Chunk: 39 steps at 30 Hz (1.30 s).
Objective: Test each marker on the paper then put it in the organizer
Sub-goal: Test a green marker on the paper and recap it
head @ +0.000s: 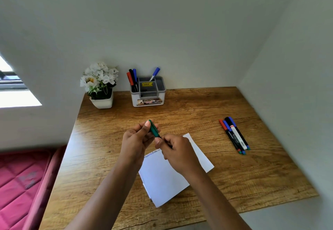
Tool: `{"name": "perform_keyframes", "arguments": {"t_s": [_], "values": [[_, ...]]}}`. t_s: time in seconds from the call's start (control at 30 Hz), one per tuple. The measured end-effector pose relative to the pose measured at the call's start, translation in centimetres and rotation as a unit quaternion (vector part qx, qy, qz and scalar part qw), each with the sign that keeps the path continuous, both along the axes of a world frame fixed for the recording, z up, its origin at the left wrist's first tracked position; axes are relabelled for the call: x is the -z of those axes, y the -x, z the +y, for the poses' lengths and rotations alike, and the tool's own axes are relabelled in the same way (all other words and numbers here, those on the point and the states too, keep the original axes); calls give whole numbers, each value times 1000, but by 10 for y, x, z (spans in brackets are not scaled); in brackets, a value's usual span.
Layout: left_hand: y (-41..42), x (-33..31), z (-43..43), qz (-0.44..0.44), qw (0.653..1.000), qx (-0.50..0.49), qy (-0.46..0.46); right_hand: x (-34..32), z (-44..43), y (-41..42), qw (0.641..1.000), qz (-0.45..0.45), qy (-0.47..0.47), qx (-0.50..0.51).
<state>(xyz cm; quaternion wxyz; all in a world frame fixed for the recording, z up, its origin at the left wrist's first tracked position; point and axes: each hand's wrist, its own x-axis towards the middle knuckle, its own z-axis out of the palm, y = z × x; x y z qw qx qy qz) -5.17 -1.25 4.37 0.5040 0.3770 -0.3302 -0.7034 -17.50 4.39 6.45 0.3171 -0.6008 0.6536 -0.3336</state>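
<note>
Green marker (154, 128) (above paper (167, 174)) between both hands.

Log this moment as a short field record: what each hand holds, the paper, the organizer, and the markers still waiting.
left hand: grips the cap end of the green marker
right hand: grips the marker's other end
paper: white sheets on the desk, scribbles along the top edge
organizer: at the back, holds red, black and blue markers
loose markers: small bunch lying at right, apart from the paper
flower pot: left of organizer
</note>
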Motion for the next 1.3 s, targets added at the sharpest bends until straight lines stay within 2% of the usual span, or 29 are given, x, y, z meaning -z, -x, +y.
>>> {"name": "perform_keyframes", "arguments": {"t_s": [0.27,0.37,0.43,0.5,0.53,0.63,0.67,0.7,0.77,0.8,0.83,0.87,0.93,1.0,1.03,1.3], "values": [[6,11,2,42,995,1,-96,-7,-2,1,977,-159,-139,14],[-26,17,-26,140,964,-133,-180,-7,14,9,953,-224,-203,-25],[-62,18,-52,146,960,-186,-150,1,28,17,946,-243,-213,-31],[-77,14,-59,78,984,-132,-86,10,37,24,936,-290,-197,0],[-74,15,-55,17,994,-90,-64,14,37,27,923,-335,-187,21],[-49,25,-19,-165,986,-28,21,21,28,37,867,-477,-122,81],[-40,33,-9,-235,968,-25,84,23,23,42,845,-516,-94,99],[-34,42,-1,-328,928,-15,173,24,19,47,821,-556,-70,111],[-26,55,10,-497,793,36,350,25,10,55,769,-627,-46,113],[-25,62,11,-548,723,61,416,28,7,59,755,-645,-40,113],[-23,69,12,-573,670,85,463,32,3,62,759,-641,-33,110],[-22,75,11,-584,632,101,499,36,-1,64,783,-611,-27,109],[-19,84,11,-590,585,123,542,43,-9,62,858,-501,-34,113],[-17,93,7,-582,575,140,557,48,-15,57,917,-378,-46,121],[-16,97,5,-582,575,145,557,51,-17,54,929,-345,-42,124],[-14,103,4,-581,588,148,543,77,-34,53,965,-240,-53,93]]}}
